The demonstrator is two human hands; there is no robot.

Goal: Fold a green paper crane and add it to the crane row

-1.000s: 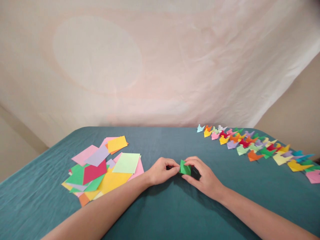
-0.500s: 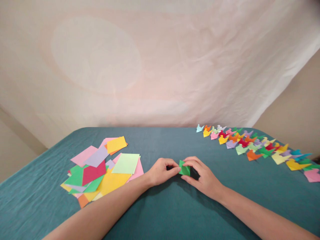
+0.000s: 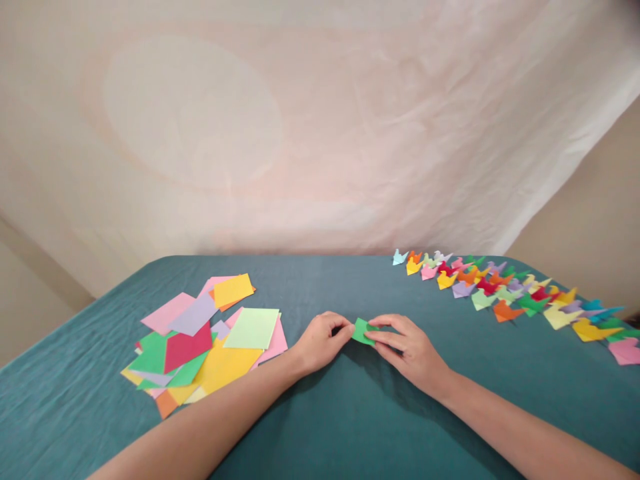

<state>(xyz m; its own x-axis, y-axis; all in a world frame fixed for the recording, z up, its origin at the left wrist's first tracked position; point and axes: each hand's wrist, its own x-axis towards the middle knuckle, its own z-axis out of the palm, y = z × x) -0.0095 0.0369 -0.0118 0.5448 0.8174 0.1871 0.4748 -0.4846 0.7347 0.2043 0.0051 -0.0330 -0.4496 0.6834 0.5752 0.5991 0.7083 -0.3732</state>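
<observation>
A small folded piece of green paper [image 3: 361, 331] lies low over the teal tablecloth [image 3: 350, 413] in the middle of the table. My left hand [image 3: 323, 341] pinches its left edge with thumb and forefinger. My right hand [image 3: 407, 348] presses on its right side with the fingers close together, covering part of it.
A loose heap of coloured paper squares [image 3: 205, 337] lies to the left of my hands. Rows of several folded paper figures [image 3: 505, 290] in many colours run along the right side toward the table edge. A pale cloth backdrop [image 3: 320, 127] hangs behind the table.
The green paper has gone from standing up between my fingers to lying flatter and a little further from me. My right fingers have straightened over it.
</observation>
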